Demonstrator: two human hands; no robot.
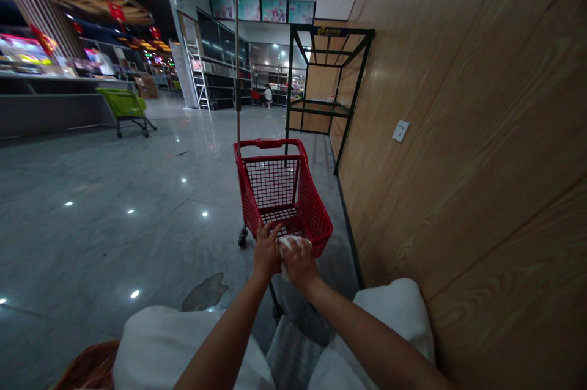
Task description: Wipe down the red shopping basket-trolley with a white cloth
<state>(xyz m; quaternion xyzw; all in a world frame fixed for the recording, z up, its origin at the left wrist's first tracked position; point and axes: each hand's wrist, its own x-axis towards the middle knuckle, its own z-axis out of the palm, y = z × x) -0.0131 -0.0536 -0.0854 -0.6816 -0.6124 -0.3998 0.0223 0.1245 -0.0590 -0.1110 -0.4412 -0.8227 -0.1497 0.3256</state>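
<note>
A small red plastic shopping cart [314, 209] with a grid back and a tall pole stands on the floor right before my knees. My left hand [266, 249] is at the cart's near edge, its fingers hooked over the rim. Beside it, my right hand [300, 263] presses a crumpled white cloth [290, 240] against the same edge. Part of the cloth hangs below the fingers. Both hands hide much of the near rim.
A wood-panelled wall [458, 133] with a socket [400, 131] runs along my right. Beyond the cart stands a black metal rack [320, 107]. Far left are a green cart [121, 103], a counter [50, 103] and a person. A ladder [198, 78] leans farther back.
</note>
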